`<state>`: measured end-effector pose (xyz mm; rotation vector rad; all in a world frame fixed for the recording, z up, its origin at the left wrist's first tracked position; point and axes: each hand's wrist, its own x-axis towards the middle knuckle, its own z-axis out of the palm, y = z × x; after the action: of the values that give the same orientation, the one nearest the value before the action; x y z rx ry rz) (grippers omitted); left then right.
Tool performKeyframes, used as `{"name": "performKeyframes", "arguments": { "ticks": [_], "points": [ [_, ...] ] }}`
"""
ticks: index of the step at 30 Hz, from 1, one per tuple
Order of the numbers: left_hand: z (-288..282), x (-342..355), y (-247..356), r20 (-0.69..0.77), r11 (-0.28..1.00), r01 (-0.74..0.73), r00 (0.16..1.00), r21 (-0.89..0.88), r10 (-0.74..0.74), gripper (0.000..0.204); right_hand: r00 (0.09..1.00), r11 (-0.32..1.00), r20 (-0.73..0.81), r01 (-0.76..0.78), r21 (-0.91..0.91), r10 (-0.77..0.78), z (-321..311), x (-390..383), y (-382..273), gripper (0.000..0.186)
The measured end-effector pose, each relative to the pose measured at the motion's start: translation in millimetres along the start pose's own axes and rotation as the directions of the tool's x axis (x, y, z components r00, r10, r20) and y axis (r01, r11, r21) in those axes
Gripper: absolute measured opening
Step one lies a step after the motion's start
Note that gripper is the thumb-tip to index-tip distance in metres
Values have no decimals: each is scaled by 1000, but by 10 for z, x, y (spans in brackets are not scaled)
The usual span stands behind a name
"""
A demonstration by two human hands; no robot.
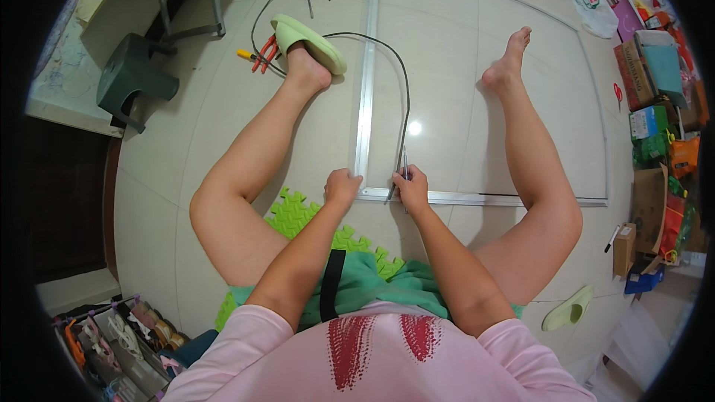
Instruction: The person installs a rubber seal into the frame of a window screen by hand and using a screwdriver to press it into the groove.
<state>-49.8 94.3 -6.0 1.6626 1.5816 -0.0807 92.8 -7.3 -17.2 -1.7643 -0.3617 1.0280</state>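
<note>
Left hand [344,185]: was at metal frame's [365,115] near-left corner, grasp unclear | Right hand [412,184]: pinched black cord [407,88] and slim tool [405,157] | Cord: curved over frame's left bar | Judged: steadiness called for gripping near cord's end

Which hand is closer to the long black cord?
Right. The right hand is at the black cord; the left hand is farther left, by the metal frame.
</note>
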Motion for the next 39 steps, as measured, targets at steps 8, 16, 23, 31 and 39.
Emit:
{"name": "performKeyframes", "arguments": {
  "ticks": [8, 16, 23, 31, 39],
  "points": [
    [115, -65, -113, -116, 991, -124, 985, 40, 128, 30, 999, 1000, -44, -6, -26, 5, -6, -73, 80, 11],
    [-2, -221, -12, -33, 988, -91, 995, 123, 96, 34, 997, 988, -68, -15, 151, 25, -103, -135, 136, 14],
    [61, -170, -121, 132, 991, 105, 987, -85, -94, 30, 999, 990, -26, -17, 142, 21, -115, -131, 78, 13],
    [174, -126, -299, 109, 929, 120, 990, -349, -87, 26, 998, 986, 29, 42, 159, -47, 44, -157, -14, 14],
    [189, -233, -205, 103, 956, 99, 992, -275, -73, 25, 996, 999, 89, 30, -13, -29, 59, -121, 98, 16]
  ]
}}
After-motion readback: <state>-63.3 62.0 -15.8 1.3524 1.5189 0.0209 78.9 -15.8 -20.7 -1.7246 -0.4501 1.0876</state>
